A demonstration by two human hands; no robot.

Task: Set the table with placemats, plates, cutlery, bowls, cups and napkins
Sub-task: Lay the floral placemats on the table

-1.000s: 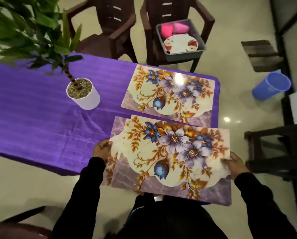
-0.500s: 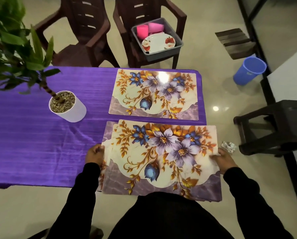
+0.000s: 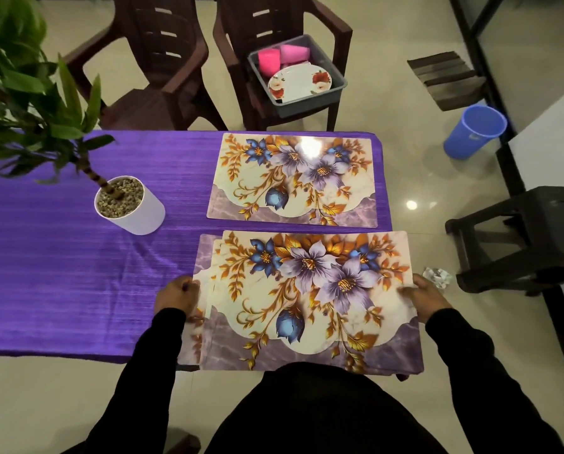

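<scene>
Two-handed grip on glossy, floral, rectangular placemats (image 3: 310,299) over ribbed purple tablecloth (image 3: 61,257).

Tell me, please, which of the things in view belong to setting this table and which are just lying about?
Part of the job:
- stack of placemats, held by left hand and right hand
- laid placemat
- grey tub on the chair, with a floral plate and pink cups

Just lying about:
- potted plant
- blue bucket
- black stool
- crumpled wrapper
</scene>
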